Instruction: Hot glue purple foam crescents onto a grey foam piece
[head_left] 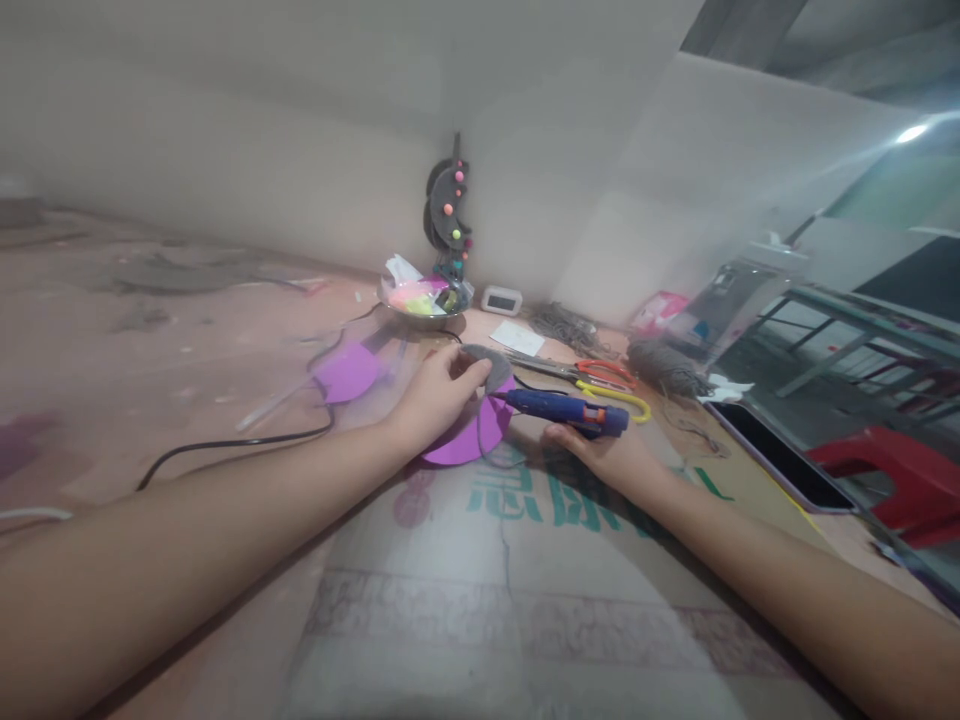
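My right hand [600, 445] is wrapped round a blue glue gun [566, 408], its nozzle pointing left. The nozzle tip meets or nearly meets a grey felt-like piece [495, 368]. My left hand [439, 392] pinches that grey piece between thumb and fingers. Beneath it is a purple sheet piece [471, 437] with a curved edge, over the printed cardboard [517, 580]. A thin grey strand hangs across the purple piece. Whether the grey piece is stuck to the purple one I cannot tell.
Scissors [577, 372] with orange and yellow handles lie behind the glue gun. A bowl [427, 315] of craft bits stands at the back. Another purple piece [349, 372] and a black cable [232, 440] lie left. Grey yarn [664, 368] and a phone [780, 455] are right.
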